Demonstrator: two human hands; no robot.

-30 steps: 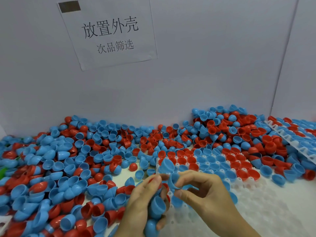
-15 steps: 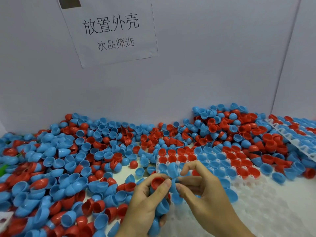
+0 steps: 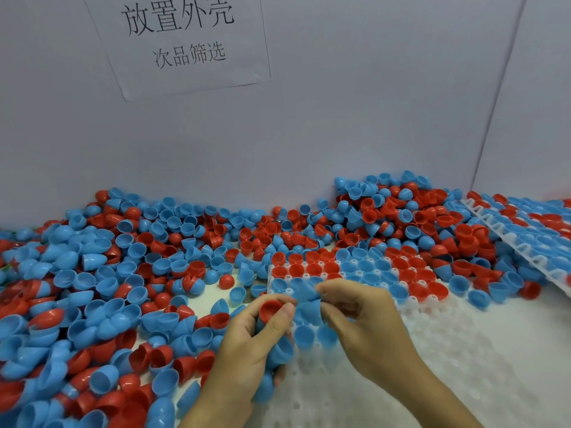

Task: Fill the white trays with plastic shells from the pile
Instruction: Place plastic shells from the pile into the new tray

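Left hand [image 3: 247, 344]: fingers curled round a clutch of shells, a red shell [image 3: 270, 307] at the top between thumb and forefinger, blue ones lower in the palm.
Right hand [image 3: 361, 325]: thumb and forefinger pinch a blue shell [image 3: 304, 293] just above the tray [image 3: 432, 366].
Tray: far rows filled with red and blue shells, near pockets bare.
Pile [image 3: 123, 288]: spread left and behind the tray.
Second tray [image 3: 525, 242]: far right, full.

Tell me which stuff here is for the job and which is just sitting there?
For the job:
left hand gripping shells
right hand pinching a blue shell
white tray
shell pile

Just there:
paper sign
grey wall
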